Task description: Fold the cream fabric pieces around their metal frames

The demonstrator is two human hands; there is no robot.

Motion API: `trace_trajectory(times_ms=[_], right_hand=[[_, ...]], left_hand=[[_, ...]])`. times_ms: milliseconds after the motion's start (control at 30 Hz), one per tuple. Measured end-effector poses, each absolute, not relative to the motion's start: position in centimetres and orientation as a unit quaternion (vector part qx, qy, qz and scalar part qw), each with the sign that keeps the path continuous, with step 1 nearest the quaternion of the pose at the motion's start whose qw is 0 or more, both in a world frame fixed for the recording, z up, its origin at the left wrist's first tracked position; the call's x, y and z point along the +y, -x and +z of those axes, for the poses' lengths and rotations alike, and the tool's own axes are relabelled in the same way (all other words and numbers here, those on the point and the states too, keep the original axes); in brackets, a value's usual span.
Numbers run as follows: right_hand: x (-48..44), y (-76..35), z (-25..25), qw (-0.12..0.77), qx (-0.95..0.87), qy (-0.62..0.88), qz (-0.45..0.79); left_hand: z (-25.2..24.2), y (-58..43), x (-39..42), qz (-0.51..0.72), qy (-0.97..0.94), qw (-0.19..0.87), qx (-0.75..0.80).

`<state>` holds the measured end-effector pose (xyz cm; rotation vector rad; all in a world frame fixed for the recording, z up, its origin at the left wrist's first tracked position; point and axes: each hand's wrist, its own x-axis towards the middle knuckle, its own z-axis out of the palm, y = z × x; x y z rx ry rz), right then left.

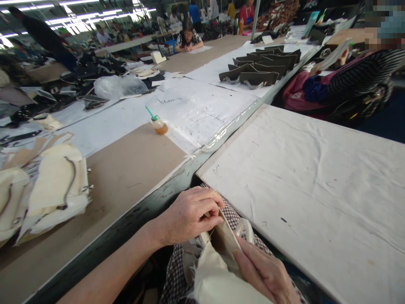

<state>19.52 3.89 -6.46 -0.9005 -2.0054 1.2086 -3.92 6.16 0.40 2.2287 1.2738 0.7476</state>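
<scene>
On my lap, above a brown-and-white checked cloth (232,213), lies a cream bag piece (218,274) with frayed threads along one side. My left hand (198,211) pinches the far end of its stiff upper edge between thumb and fingers. Nearer to me, my right hand (265,266) grips the same edge, thumb on the inner side. Between the hands the piece gapes, showing a shadowed beige inside. Its lower part runs out of the picture at the bottom.
Left, several cream bag pieces (60,181) are piled on the brown-covered table (136,164). A glue bottle (160,126) with a green nozzle stands beyond. At right is a white-covered table (316,181). Dark olive pieces (259,78) stand farther back; a person in striped sleeves (357,76) sits at right.
</scene>
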Motion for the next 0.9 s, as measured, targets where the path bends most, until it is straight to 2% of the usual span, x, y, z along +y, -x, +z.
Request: trace_trajectory(times_ms=[133,300,400,567,767,900], right_hand=[[5.3,-19.3,-4.8,0.226,-0.769,0.311,0.511],[6.2,-18.1,-7.7,0.342,-0.776,0.307,0.433],[6.4,-17.5,-8.9,0.354,-0.809,0.272,0.382],[6.2,-17.0,-8.2,0.378,-0.809,0.304,0.332],[6.8,-17.7,-8.5,0.367,-0.825,0.265,0.339],[7.2,-18.2,-8.7,0.295,-0.844,0.257,0.368]], left_hand=[[0.2,4.0,6.1,0.282,-0.81,0.229,0.461],[0.1,4.1,6.1,0.292,-0.807,0.212,0.467],[0.3,4.4,6.1,0.283,-0.806,0.233,0.465],[0.6,4.7,6.0,0.288,-0.8,0.255,0.46],[-0.1,4.8,6.2,0.305,-0.812,0.229,0.442],[-0.5,4.9,6.3,0.302,-0.817,0.214,0.441]])
